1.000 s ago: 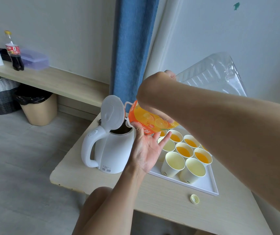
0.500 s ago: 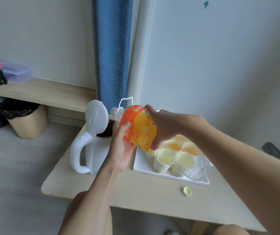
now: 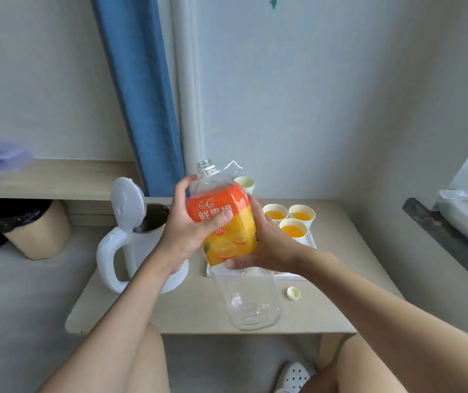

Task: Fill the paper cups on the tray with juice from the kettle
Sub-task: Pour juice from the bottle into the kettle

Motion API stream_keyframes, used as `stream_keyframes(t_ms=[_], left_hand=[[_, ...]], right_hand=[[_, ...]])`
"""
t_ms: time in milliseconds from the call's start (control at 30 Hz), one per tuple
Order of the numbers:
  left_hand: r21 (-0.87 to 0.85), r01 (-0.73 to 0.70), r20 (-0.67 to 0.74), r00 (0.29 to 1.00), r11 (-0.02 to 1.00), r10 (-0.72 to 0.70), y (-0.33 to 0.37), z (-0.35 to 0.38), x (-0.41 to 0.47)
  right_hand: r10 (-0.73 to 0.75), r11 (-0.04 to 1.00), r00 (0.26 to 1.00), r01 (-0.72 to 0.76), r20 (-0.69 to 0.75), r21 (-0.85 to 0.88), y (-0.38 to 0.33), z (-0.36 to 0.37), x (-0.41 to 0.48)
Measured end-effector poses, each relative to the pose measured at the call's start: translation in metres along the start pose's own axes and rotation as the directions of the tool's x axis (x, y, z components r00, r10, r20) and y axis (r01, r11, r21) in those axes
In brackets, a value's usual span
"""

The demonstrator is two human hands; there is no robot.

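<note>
I grip the juice bottle (image 3: pixel 232 242) with both hands, neck at twelve o'clock. My left hand (image 3: pixel 190 236) curls round the label and my right hand (image 3: pixel 269 248) wraps its far side, steadying a bottle that looks empty. At its nine o'clock stands the kettle (image 3: pixel 143 243), lid (image 3: pixel 126 204) up, I judge for filling. At three o'clock are the paper cups (image 3: pixel 293 231) on the tray (image 3: pixel 310 242), three showing juice.

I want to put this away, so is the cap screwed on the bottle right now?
No, the bottle has a bare open neck, and the cap lies on the table.
</note>
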State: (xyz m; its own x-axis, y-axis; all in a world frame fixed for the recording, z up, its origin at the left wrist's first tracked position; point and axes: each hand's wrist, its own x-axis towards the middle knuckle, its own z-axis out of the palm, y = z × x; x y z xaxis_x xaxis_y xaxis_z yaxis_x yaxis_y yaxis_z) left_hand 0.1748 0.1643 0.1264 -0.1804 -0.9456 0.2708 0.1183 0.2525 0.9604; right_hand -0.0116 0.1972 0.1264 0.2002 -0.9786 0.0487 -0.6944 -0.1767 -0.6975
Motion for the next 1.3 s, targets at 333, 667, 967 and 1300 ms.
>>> stream_keyframes(t_ms=[333, 667, 967, 1300], left_hand=[[0.323, -0.068, 0.172, 0.985, 0.944, 0.013, -0.015, 0.034, -0.016], [0.438, -0.162, 0.324, 0.946, 0.884, 0.013, -0.023, 0.040, -0.010], [0.475, -0.168, 0.365, 0.931, 0.864, -0.020, -0.020, 0.037, -0.008], [0.485, -0.109, 0.363, 0.928, 0.868, -0.086, -0.018, 0.038, -0.008]], right_hand=[[0.167, 0.983, 0.968, -0.148, 0.189, -0.112, 0.066, 0.000, -0.042], [0.505, 0.745, 0.863, -0.450, -0.025, -0.492, 0.151, 0.048, -0.048], [0.441, 0.751, 0.896, -0.399, -0.051, -0.527, 0.169, 0.072, -0.036], [0.106, 0.994, 0.742, -0.104, -0.662, 0.042, 0.071, -0.009, -0.032]])
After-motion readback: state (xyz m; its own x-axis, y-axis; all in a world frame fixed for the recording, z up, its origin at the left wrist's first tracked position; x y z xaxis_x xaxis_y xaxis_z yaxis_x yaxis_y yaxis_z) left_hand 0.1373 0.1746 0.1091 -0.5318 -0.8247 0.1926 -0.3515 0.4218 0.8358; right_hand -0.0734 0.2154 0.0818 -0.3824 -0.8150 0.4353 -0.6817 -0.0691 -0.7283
